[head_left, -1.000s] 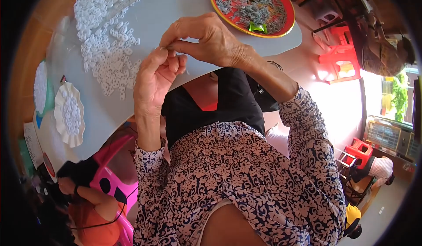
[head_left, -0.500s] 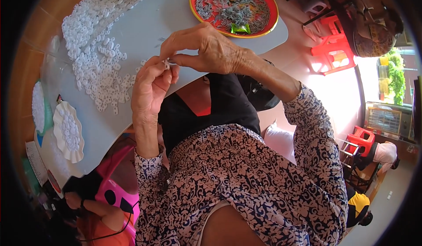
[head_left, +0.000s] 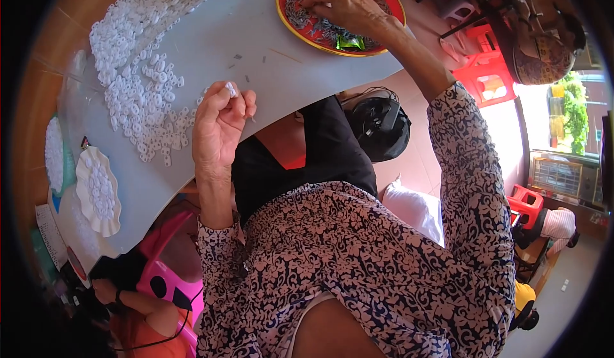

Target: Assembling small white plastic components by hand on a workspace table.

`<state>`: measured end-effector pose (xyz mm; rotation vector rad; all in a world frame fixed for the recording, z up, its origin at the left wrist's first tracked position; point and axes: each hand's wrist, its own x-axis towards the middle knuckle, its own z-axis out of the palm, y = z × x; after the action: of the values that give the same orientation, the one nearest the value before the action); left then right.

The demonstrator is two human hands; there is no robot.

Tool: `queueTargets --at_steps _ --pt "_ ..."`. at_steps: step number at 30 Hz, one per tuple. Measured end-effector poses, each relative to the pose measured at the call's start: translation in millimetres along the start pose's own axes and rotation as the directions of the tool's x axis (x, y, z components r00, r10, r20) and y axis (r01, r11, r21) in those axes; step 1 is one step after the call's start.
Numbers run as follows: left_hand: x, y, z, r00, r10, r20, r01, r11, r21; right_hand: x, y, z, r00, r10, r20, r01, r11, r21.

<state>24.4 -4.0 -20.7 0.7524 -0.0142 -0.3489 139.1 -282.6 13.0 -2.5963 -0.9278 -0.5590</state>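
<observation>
My left hand (head_left: 216, 127) is raised over the table's near edge, its fingers closed on a small white plastic piece (head_left: 231, 89) held between thumb and forefinger. My right hand (head_left: 352, 7) reaches into a round red tray (head_left: 398, 14) with a yellow rim. Its fingertips are pinched together among small grey pin-like pieces (head_left: 297, 15); what they grip, if anything, is hidden. A green packet (head_left: 350, 42) lies in the tray below my right wrist. A large heap of white plastic pieces (head_left: 128, 51), many with holes, spreads across the table left of my left hand.
On the grey table (head_left: 211, 44) lie a few loose grey pieces and a thin stick (head_left: 284, 55). A scalloped white dish (head_left: 83, 188) holds more white pieces at the left. A person in orange (head_left: 150, 326) is at lower left. Red stools (head_left: 486, 79) stand at right.
My right hand has left my left fingers and moved up and right into the red tray. My left hand stays nearly in place, still holding the white plastic piece.
</observation>
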Motion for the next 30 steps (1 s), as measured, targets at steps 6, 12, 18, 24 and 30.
queueTargets --at_steps 6,12,18,24,30 --pt "-3.7 0.6 2.0 1.0 -0.017 -0.006 0.017 1.0 0.014 17.1 -3.0 -1.5 0.957 0.021 0.288 0.037 0.98 -0.195" --pt "-5.5 0.3 1.8 1.0 -0.009 -0.021 0.009 1.0 0.013 40.9 -6.8 -7.9 0.879 0.19 0.437 -0.057 0.952 -0.301" --pt "-7.5 1.3 15.2 0.986 0.157 -0.063 -0.14 0.966 0.218 37.0 -36.5 -27.8 0.986 0.086 0.145 -0.086 0.996 -0.004" --pt "-10.0 -3.2 14.7 0.952 0.271 -0.141 -0.206 0.91 0.359 5.4 -104.2 9.9 0.933 0.278 0.23 -0.353 0.567 0.745" --pt "-5.7 -9.9 19.7 0.931 0.341 -0.132 -0.243 0.846 0.475 -21.1 -126.6 34.0 0.88 0.328 0.344 -0.404 0.135 0.905"
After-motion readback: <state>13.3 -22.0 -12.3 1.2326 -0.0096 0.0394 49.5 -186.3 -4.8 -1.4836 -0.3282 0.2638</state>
